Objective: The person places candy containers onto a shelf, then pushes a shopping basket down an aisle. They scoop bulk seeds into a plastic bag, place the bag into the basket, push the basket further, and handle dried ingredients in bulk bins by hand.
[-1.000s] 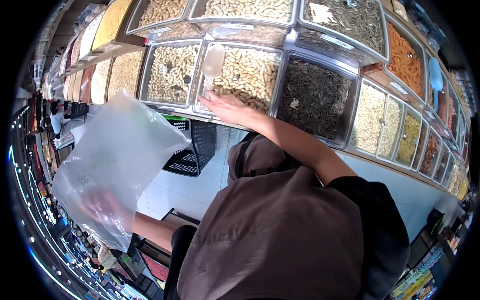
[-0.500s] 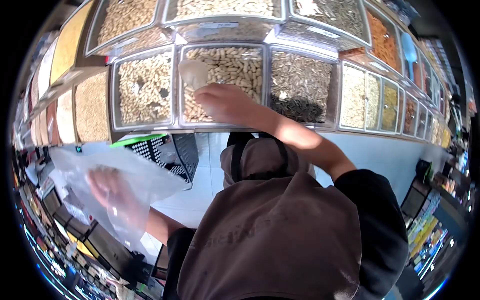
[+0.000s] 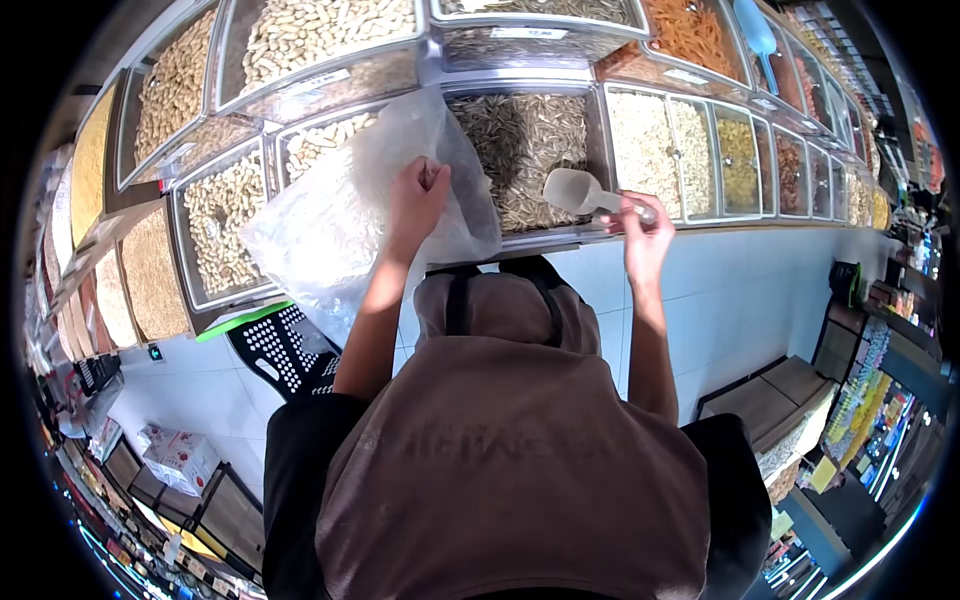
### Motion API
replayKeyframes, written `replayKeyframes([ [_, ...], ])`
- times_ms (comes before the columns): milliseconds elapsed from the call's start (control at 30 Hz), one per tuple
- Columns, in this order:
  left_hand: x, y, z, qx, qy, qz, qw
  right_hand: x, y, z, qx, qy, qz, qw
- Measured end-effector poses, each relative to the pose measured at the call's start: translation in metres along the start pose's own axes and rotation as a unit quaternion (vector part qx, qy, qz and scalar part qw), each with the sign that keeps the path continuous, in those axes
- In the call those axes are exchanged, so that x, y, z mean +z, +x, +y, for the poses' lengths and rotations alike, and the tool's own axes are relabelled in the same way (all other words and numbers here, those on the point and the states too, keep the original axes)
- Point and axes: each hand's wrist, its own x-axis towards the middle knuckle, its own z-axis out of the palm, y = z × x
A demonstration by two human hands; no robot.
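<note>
My right hand (image 3: pixel 645 225) is closed round the handle of a translucent scoop (image 3: pixel 570 190), whose bowl is over the front edge of the sunflower seed bin (image 3: pixel 535 130). My left hand (image 3: pixel 420 195) is closed in a fist on a clear plastic bag (image 3: pixel 330 220). That bag spreads over the peanut bin (image 3: pixel 320 142) and reaches the left side of the seed bin. No seeds or nuts can be made out in the bag.
Another peanut bin (image 3: pixel 222 225) stands left of the bag. Bins of oats (image 3: pixel 642 140) and other dry goods run off to the right. A blue scoop (image 3: pixel 756 35) rests at the upper right. Below the bag's left side is a black basket (image 3: pixel 285 350) with a green edge.
My right hand has moved right from the peanuts with the scoop in its grip. My left hand has brought the bag up and right over the bins. The view has shifted right.
</note>
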Motion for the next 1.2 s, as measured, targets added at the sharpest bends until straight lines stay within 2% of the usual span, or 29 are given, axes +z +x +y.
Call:
replayKeyframes([
  [67,0.016,-0.005,-0.007,0.01,0.059,0.023,0.998,-0.011,0.003,0.012,0.037,-0.067,-0.01,0.997],
  [133,0.028,-0.014,0.003,0.073,0.202,0.119,0.969,-0.024,0.012,0.019,0.059,-0.095,-0.019,0.994],
  [167,0.03,-0.018,0.007,-0.005,0.289,0.089,0.953,-0.032,0.014,0.021,-0.02,-0.199,-0.033,0.979],
  [200,0.035,-0.021,0.008,0.017,0.318,0.104,0.942,-0.038,0.017,0.018,-0.099,-0.299,-0.045,0.948],
  [233,0.04,-0.023,0.007,0.04,0.348,0.118,0.929,-0.044,0.022,0.016,-0.096,-0.294,-0.048,0.95],
  [267,0.045,-0.022,0.002,0.038,0.353,0.116,0.927,-0.049,0.025,0.01,-0.085,-0.329,-0.092,0.936],
  [333,0.057,-0.025,-0.013,0.123,0.352,0.179,0.91,-0.054,0.027,0.003,-0.047,-0.375,-0.168,0.91],
  [367,0.061,-0.027,-0.019,0.123,0.354,0.178,0.91,-0.054,0.029,0.006,-0.046,-0.373,-0.169,0.911],
  [433,0.066,-0.028,-0.019,0.161,0.338,0.181,0.91,-0.053,0.034,0.013,-0.017,-0.522,-0.279,0.806],
  [467,0.065,-0.028,-0.02,0.165,0.346,0.173,0.907,-0.055,0.038,0.025,-0.02,-0.506,-0.318,0.801],
  [567,0.064,-0.026,-0.023,0.176,0.346,0.175,0.905,-0.052,0.042,0.022,0.014,-0.484,-0.352,0.801],
  [700,0.064,-0.023,-0.029,0.171,0.332,0.177,0.91,-0.043,0.048,0.032,-0.001,-0.482,-0.347,0.804],
  [800,0.063,-0.022,-0.029,0.142,0.353,0.172,0.909,-0.014,0.065,0.047,0.103,-0.446,-0.347,0.818],
  [833,0.062,-0.02,-0.03,0.137,0.351,0.18,0.909,0.002,0.071,0.053,0.097,-0.45,-0.352,0.815],
  [900,0.061,-0.021,-0.031,0.124,0.364,0.167,0.908,0.032,0.077,0.066,0.148,-0.376,-0.332,0.852],
  [967,0.059,-0.02,-0.032,0.114,0.355,0.169,0.912,0.062,0.084,0.095,0.127,-0.369,-0.319,0.863],
  [1100,0.059,-0.024,-0.027,0.115,0.332,0.157,0.923,0.089,0.083,0.136,0.021,-0.397,-0.27,0.877],
  [1133,0.057,-0.024,-0.025,0.114,0.323,0.152,0.927,0.09,0.086,0.136,0.061,-0.362,-0.29,0.884],
  [1167,0.055,-0.024,-0.023,0.122,0.324,0.155,0.925,0.092,0.089,0.135,0.055,-0.359,-0.286,0.887],
  [1200,0.055,-0.024,-0.025,0.127,0.323,0.154,0.925,0.094,0.093,0.133,0.164,-0.323,-0.306,0.88],
])
